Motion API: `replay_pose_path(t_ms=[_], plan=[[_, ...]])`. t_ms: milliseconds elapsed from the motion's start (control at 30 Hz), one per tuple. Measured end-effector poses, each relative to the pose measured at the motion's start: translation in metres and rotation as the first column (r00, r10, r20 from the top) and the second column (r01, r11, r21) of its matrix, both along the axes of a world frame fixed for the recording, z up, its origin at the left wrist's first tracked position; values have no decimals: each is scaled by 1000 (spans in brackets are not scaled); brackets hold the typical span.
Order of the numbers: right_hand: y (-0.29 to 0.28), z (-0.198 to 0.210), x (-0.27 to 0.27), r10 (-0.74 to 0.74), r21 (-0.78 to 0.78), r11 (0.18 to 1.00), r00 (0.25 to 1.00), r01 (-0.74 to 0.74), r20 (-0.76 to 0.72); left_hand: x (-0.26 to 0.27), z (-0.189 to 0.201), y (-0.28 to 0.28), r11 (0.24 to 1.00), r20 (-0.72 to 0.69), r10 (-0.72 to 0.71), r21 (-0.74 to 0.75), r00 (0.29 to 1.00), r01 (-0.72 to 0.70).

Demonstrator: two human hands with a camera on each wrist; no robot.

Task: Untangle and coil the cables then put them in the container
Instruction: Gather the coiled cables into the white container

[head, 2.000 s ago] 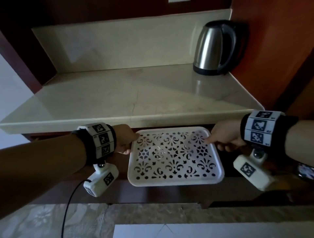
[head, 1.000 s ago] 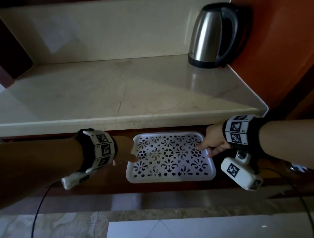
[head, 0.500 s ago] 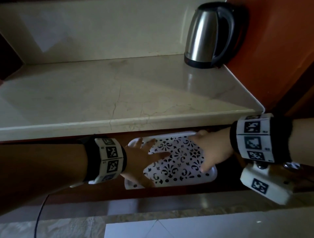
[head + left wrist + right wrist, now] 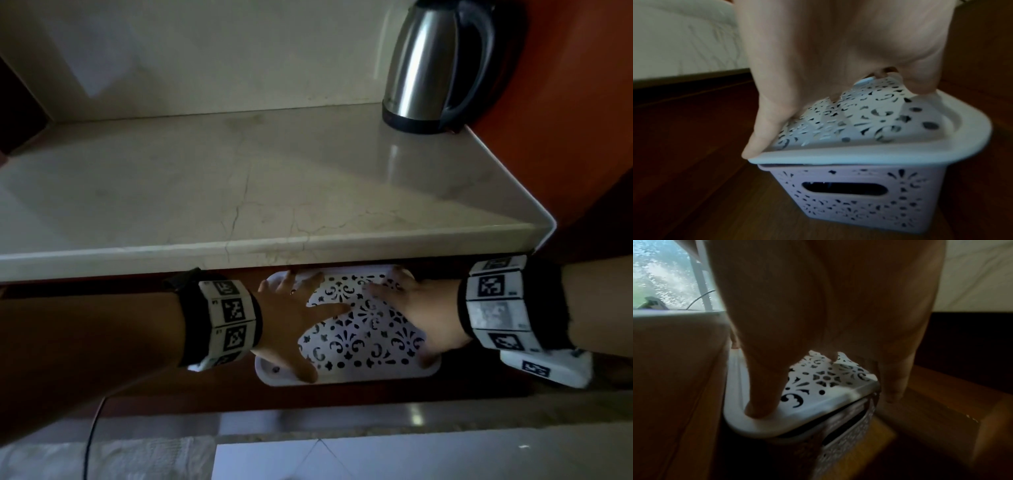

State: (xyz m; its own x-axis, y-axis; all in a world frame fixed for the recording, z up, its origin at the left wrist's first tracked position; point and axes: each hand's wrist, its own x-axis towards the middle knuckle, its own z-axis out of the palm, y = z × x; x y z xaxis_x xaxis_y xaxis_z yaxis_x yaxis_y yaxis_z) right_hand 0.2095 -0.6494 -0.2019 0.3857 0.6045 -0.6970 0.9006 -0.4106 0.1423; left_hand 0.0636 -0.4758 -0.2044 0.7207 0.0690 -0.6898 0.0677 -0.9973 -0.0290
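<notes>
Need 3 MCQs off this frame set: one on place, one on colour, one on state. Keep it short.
1. Where does the basket stand?
A. on the marble counter
B. on the wooden shelf under the counter
C. on the floor tiles

2. What colour is the lid?
A. white
B. black
C. red

3. How do the hands meet the lid?
A. both grip its handles
B. only one touches it
C. both lie flat on top

Key: 1 B, the head view has it below the counter edge; 2 A, white with dark cut-outs; 3 C, left hand and right hand press on it with spread fingers.
</notes>
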Motion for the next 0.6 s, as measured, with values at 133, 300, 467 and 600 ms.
replay_pose_path(t_ms=[133, 300, 467, 600], plan=[[8, 3, -9, 72, -68, 995, 997, -72, -2, 4, -8, 0, 999, -16, -42, 34, 999, 43], [10, -10, -2, -41, 56, 998, 998, 43, -40, 14, -11, -3, 997, -66, -17, 76, 998, 23], [12, -4, -2, -84, 81, 993, 994, 90, -68, 16, -11, -2, 997, -92, -18, 80, 996, 26], [6, 6, -1, 79, 13, 997, 997, -79, -18, 3, -5, 5, 1000, -68, 3, 27, 998, -2]])
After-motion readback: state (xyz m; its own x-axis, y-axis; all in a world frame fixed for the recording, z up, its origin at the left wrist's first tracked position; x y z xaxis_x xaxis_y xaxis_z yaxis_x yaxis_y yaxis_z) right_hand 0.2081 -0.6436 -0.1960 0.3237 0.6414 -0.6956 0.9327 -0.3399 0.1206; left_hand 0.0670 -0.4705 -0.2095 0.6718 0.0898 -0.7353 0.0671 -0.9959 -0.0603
